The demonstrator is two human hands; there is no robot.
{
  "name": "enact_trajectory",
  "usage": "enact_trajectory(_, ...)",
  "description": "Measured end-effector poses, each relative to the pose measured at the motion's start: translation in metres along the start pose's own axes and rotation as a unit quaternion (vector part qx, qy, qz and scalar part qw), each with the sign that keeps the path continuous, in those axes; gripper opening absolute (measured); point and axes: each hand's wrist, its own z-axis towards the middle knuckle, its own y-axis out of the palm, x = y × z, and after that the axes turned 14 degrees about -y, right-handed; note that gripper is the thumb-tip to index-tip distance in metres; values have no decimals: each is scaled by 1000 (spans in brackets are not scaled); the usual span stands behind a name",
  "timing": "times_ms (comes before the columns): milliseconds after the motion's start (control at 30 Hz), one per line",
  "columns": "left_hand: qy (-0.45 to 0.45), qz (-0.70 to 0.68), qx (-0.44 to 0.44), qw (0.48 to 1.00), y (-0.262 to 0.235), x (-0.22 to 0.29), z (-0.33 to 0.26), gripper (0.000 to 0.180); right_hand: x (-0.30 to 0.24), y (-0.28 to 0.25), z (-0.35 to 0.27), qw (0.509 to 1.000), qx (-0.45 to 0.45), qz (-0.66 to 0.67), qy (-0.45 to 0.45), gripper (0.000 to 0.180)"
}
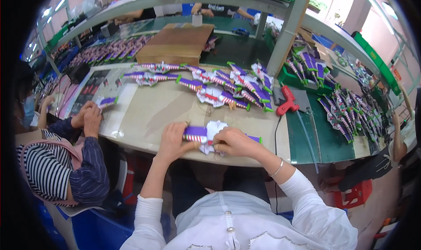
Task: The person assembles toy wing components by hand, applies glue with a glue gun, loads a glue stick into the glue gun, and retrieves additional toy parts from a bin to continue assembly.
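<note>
I have both hands on one purple and white toy wing piece that lies flat on the beige counter, close to its near edge and roughly midway along it. To do this step well, I judge the left hand should pin the striped purple end flat against the counter while the right hand works the white middle part, pressing squarely so the piece does not skew or slide toward the edge.

The left fingers are curled and closed onto the purple end, thumb on top, pinching it. The right fingers are bent and pressed together over the white centre and the right-hand end; I cannot tell whether they hold anything small beneath them.

Along the far edge of the counter lies a row of finished wing pieces, well apart from mine. A red glue gun rests near the right end. At the left end a co-worker's hands work on another piece
</note>
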Motion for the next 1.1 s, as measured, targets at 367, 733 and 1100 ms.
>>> enact_trajectory(367, -292, -459, -215, 811, -60, -69, 6, 51, 97, -11, 29, 981, 101, -162, 27, 42)
enact_trajectory(733, -287, -120, 61, 948, 24, -114, 221, 59, 84, 14, 40, 938, 96, -319, 91, 59)
enact_trajectory(1100, -121, 71, 200, 970, 52, -113, 225, 48, -4, 29, -38, 960, 140, -190, 148, 60)
